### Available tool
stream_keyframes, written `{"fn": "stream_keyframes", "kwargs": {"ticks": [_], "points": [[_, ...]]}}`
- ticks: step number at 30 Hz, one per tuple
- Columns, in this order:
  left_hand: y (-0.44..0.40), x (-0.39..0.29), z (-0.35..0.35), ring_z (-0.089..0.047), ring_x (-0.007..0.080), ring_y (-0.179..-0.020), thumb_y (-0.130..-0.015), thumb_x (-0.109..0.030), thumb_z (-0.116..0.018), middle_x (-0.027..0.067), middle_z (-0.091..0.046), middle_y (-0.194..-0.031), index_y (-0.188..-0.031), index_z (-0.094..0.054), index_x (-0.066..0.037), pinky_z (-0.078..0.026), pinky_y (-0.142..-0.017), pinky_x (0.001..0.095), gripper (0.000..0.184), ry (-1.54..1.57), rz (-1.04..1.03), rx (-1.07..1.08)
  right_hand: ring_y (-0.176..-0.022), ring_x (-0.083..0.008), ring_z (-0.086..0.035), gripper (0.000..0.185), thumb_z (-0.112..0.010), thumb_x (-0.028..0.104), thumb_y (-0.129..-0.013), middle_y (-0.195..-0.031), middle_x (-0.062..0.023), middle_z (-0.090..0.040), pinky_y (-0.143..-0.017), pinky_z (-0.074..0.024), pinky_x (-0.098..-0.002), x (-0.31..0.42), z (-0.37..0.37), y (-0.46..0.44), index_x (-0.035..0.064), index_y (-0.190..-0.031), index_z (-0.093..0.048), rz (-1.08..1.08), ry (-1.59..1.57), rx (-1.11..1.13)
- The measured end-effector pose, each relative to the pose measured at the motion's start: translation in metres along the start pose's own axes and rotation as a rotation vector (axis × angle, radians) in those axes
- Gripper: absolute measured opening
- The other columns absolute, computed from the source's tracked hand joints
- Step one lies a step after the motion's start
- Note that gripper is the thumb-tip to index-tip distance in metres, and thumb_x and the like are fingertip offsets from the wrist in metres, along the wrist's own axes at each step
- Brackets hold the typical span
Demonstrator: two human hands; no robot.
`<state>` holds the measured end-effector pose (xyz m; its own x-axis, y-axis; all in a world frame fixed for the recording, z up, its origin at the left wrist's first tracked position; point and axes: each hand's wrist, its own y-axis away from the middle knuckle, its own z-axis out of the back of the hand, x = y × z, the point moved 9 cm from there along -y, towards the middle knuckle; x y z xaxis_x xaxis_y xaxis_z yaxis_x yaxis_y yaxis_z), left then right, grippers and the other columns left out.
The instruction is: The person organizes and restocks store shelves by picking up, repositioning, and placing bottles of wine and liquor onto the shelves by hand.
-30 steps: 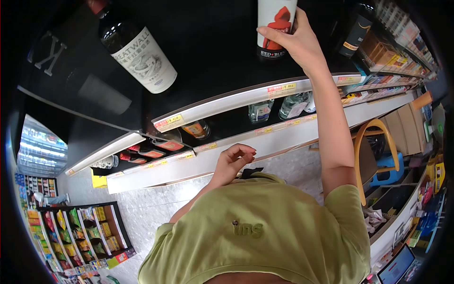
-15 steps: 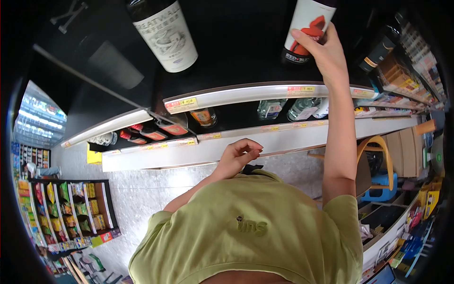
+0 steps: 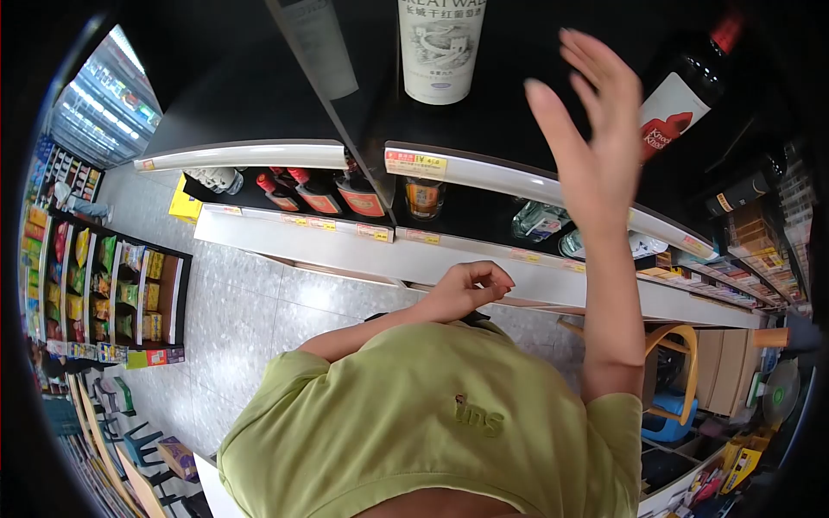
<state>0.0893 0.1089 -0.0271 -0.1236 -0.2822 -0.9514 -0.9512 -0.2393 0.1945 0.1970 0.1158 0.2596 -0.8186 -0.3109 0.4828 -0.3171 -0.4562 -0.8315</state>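
My right hand [image 3: 604, 129] is raised in front of the dark upper shelf, its fingers spread and holding nothing. Just to its right stands a wine bottle [image 3: 682, 112] with a red top and a white label showing a red figure; my hand hides the label's left edge. Another wine bottle [image 3: 438, 56] with a white Great Wall label stands to the left, apart from my hand. In front of my belly, below the lower shelf, my left hand [image 3: 473, 287] is loosely curled with nothing visible in it.
A pale shelf edge with price tags [image 3: 484, 177] runs below my right hand. Several red-labelled bottles [image 3: 315, 194] and clear glass bottles [image 3: 540, 220] line the lower shelf. A snack rack [image 3: 104, 285] stands at left, a wooden chair [image 3: 682, 345] at right.
My right hand has let go of the red-figure wine bottle and opened. The view has turned, so the Great Wall bottle now appears further right. My left hand stays curled.
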Motion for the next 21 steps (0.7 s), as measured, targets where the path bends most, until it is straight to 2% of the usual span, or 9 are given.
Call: {"fn": "stream_keyframes", "kwargs": {"ticks": [1,3,7,8,12,15,17,19,21], "points": [[0.001,0.001,0.001,-0.059,0.0103,-0.096,-0.095,-0.01,-0.064,0.001,-0.065,-0.102,-0.105,-0.066,-0.005,-0.046,-0.086,0.0276,0.012,0.002,-0.002,-0.004,-0.12,-0.0263,-0.057,0.071,-0.08,0.026,-0.08,-0.129,-0.0158,-0.059,-0.104,-0.0417,-0.0375,-0.015,-0.018,-0.01,-0.0032,-0.134,-0.045,-0.064,-0.07,0.028],[0.004,0.0,0.004,-0.059,0.0108,-0.097,-0.095,-0.01,-0.064,0.0017,-0.065,-0.103,-0.105,-0.066,-0.004,-0.047,-0.087,0.028,0.012,0.023,-0.034,-0.003,-0.133,-0.0368,-0.043,0.094,-0.082,0.03,-0.078,-0.14,-0.0302,-0.043,-0.108,-0.0385,-0.0444,-0.053,-0.053,-0.024,-0.0029,-0.146,-0.026,-0.433,-0.223,0.144],[0.012,-0.004,0.012,-0.059,0.0115,-0.097,-0.095,-0.011,-0.064,0.0025,-0.065,-0.103,-0.105,-0.066,-0.003,-0.047,-0.088,0.0286,0.013,0.048,-0.084,-0.037,-0.126,-0.0297,-0.051,0.091,-0.083,0.025,-0.078,-0.136,-0.0245,-0.05,-0.104,-0.0438,-0.039,-0.056,-0.107,-0.039,-0.0056,-0.144,-0.028,-0.478,-0.422,0.32],[0.014,-0.004,0.014,-0.059,0.0118,-0.098,-0.095,-0.011,-0.064,0.0027,-0.065,-0.103,-0.105,-0.066,-0.002,-0.048,-0.088,0.0288,0.013,0.05,-0.088,-0.044,-0.118,-0.0244,-0.057,0.076,-0.081,0.019,-0.08,-0.126,-0.0192,-0.058,-0.1,-0.0464,-0.0357,-0.057,-0.111,-0.039,-0.0032,-0.138,-0.037,-0.509,-0.376,0.313],[0.02,-0.004,0.02,-0.06,0.0127,-0.099,-0.095,-0.011,-0.063,0.0033,-0.065,-0.103,-0.104,-0.066,-0.002,-0.048,-0.089,0.0293,0.013,0.057,-0.09,-0.074,-0.105,-0.0198,-0.063,0.05,-0.076,0.009,-0.082,-0.113,-0.0107,-0.065,-0.094,-0.0496,-0.0341,-0.046,-0.132,-0.042,0.0001,-0.123,-0.049,-0.472,-0.581,0.398],[0.023,-0.001,0.023,-0.06,0.0127,-0.1,-0.095,-0.011,-0.062,0.0034,-0.065,-0.103,-0.104,-0.065,-0.002,-0.048,-0.09,0.0295,0.013,0.043,-0.084,-0.084,-0.107,-0.0196,-0.062,0.054,-0.077,0.007,-0.081,-0.115,-0.011,-0.064,-0.095,-0.0491,-0.0339,-0.048,-0.132,-0.042,-0.0002,-0.126,-0.047,-0.439,-0.613,0.382],[0.024,0.003,0.024,-0.06,0.0127,-0.1,-0.095,-0.011,-0.063,0.0035,-0.065,-0.103,-0.104,-0.065,-0.002,-0.048,-0.09,0.0295,0.013,0.062,-0.099,-0.079,-0.101,-0.0177,-0.064,0.048,-0.077,0.012,-0.082,-0.11,-0.0106,-0.066,-0.089,-0.0512,-0.0329,-0.055,-0.132,-0.039,-0.0004,-0.122,-0.051,-0.4,-0.609,0.34],[0.024,0.003,0.023,-0.06,0.0126,-0.1,-0.095,-0.012,-0.063,0.0035,-0.065,-0.103,-0.104,-0.065,-0.002,-0.048,-0.09,0.0295,0.014,0.079,-0.112,-0.071,-0.127,-0.0311,-0.052,0.076,-0.079,0.035,-0.081,-0.129,-0.0225,-0.056,-0.11,-0.0358,-0.045,-0.067,-0.131,-0.035,-0.0059,-0.135,-0.043,-0.412,-0.308,0.424],[0.026,0.001,0.02,-0.06,0.0125,-0.1,-0.095,-0.011,-0.063,0.0035,-0.065,-0.103,-0.104,-0.065,-0.002,-0.047,-0.09,0.0292,0.014,0.08,-0.107,-0.062,-0.127,-0.031,-0.052,0.078,-0.08,0.036,-0.08,-0.128,-0.0226,-0.056,-0.111,-0.0349,-0.0446,-0.066,-0.132,-0.033,-0.0057,-0.134,-0.044,-0.415,-0.32,0.427]]}}
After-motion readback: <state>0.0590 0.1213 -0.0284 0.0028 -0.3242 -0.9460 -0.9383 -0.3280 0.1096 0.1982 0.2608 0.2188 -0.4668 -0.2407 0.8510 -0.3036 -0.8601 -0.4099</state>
